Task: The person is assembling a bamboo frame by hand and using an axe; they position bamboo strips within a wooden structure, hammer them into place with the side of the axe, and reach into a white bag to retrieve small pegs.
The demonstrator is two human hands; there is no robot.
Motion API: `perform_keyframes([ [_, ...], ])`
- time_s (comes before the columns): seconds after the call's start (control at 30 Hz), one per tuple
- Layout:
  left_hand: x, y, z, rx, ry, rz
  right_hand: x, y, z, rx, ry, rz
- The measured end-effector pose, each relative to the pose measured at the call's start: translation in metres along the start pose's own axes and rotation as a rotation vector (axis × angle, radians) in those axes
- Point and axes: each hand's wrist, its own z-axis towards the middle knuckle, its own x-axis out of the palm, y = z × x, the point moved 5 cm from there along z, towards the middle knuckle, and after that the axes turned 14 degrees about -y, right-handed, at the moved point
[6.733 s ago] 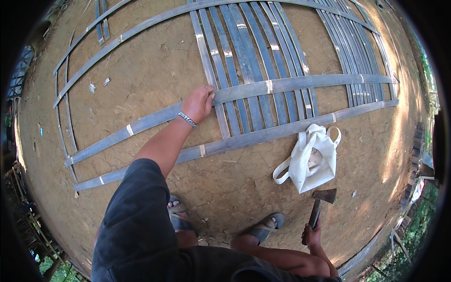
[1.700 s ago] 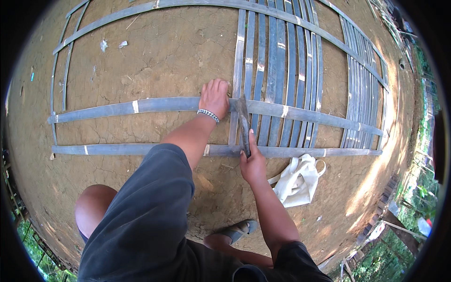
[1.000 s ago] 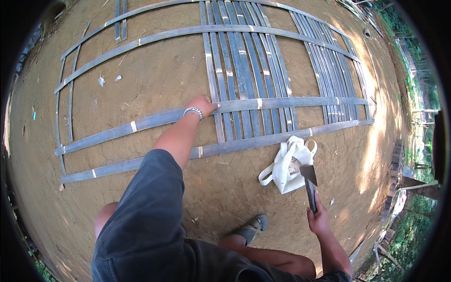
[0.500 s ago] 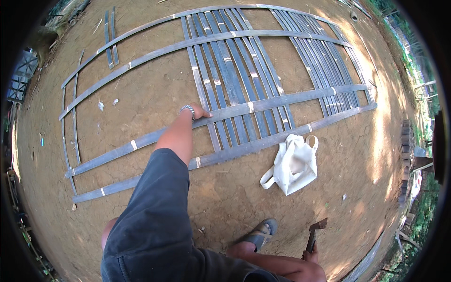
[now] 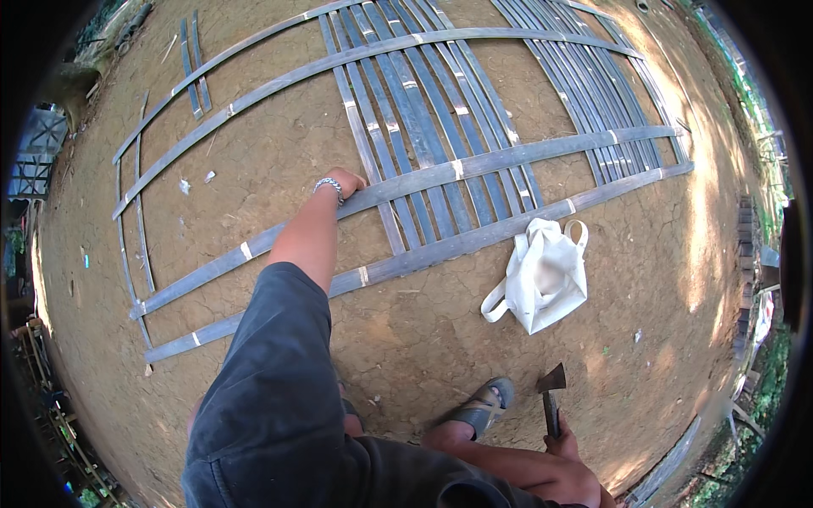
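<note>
My left hand [image 5: 345, 181], a chain bracelet at its wrist, is closed at the far edge of a long dark bamboo slat [image 5: 423, 179]. Its fingers are curled and partly hidden, seemingly gripping that slat. Several narrower bamboo slats [image 5: 428, 152] lie crosswise just right of the hand, in a frame laid flat on the ground. Down at the lower right, my right hand [image 5: 563, 444] is wrapped round the handle of a hatchet [image 5: 552, 394]. The hatchet's blade points up, clear of the frame.
A white tote bag [image 5: 542, 284] lies by the frame's near edge. Another tight group of slats [image 5: 593, 102] fills the frame's right part. Two loose strips [image 5: 193, 68] lie at the far left. My sandalled foot [image 5: 484, 408] rests on bare earth left of the hatchet.
My left hand has drawn slightly left and its fingers have curled in at the slat's far edge. The hatchet in my right hand has swung left and turned. The whole view has shifted a little.
</note>
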Motion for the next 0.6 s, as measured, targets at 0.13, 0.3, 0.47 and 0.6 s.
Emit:
perform_keyframes([
  [0.13,0.014,-0.011,0.003,-0.120,-0.082,0.121,-0.007,-0.007,-0.002,0.043,-0.004,0.005],
  [0.3,-0.014,0.063,0.047,0.097,-0.267,0.327,0.021,0.008,0.014,-0.097,0.033,-0.016],
  [0.47,0.000,0.023,-0.001,-0.181,-0.625,-0.263,-0.002,-0.037,0.008,-0.140,-0.101,0.039],
  [0.6,-0.057,0.017,-0.043,-0.100,-0.937,-0.308,0.021,0.012,0.009,0.082,0.045,0.145],
])
